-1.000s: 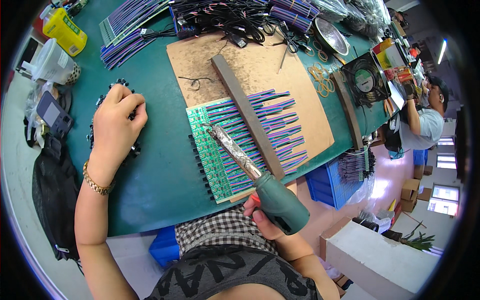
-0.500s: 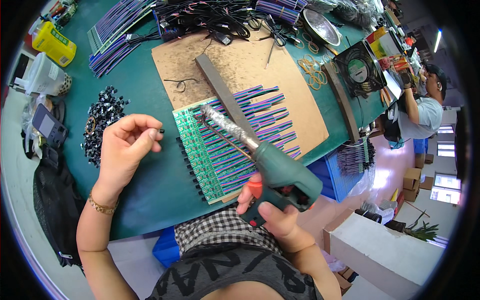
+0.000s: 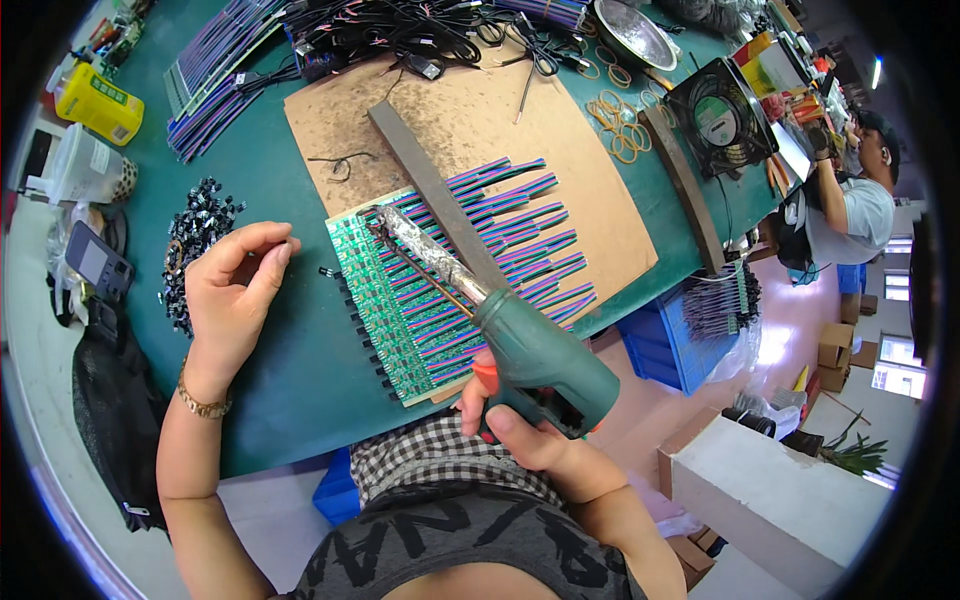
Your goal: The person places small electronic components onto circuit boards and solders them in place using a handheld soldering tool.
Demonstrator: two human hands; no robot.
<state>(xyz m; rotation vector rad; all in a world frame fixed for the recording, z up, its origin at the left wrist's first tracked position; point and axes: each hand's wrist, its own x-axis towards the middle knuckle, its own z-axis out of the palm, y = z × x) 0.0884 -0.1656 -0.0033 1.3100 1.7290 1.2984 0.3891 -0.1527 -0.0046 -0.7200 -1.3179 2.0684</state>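
My right hand [image 3: 525,430] is wrapped round the grip of a green soldering gun [image 3: 550,360], a finger near its red trigger. Its foil-wrapped barrel [image 3: 425,245] points up and left, the tip over the upper end of a green circuit board panel [image 3: 375,300]. Bundles of striped wires [image 3: 530,230] run right from the panel. A small black connector [image 3: 328,272] sits at the panel's upper left edge, sticking out past the others. Left of it, my left hand [image 3: 228,300] is raised over the table, fingers curled and thumb against them, with nothing visible in the pinch.
A heap of black connectors [image 3: 190,250] lies beyond my left hand. A dark metal bar [image 3: 435,190] crosses the wires on a brown board [image 3: 590,180]. Black cables [image 3: 400,35], rubber bands [image 3: 620,128] and a fan [image 3: 720,125] lie farther off. A co-worker [image 3: 850,205] sits at right.
My left hand has moved left, away from the panel, and let go of the small black connector, now at the panel's edge. The soldering gun has shifted slightly left in view.
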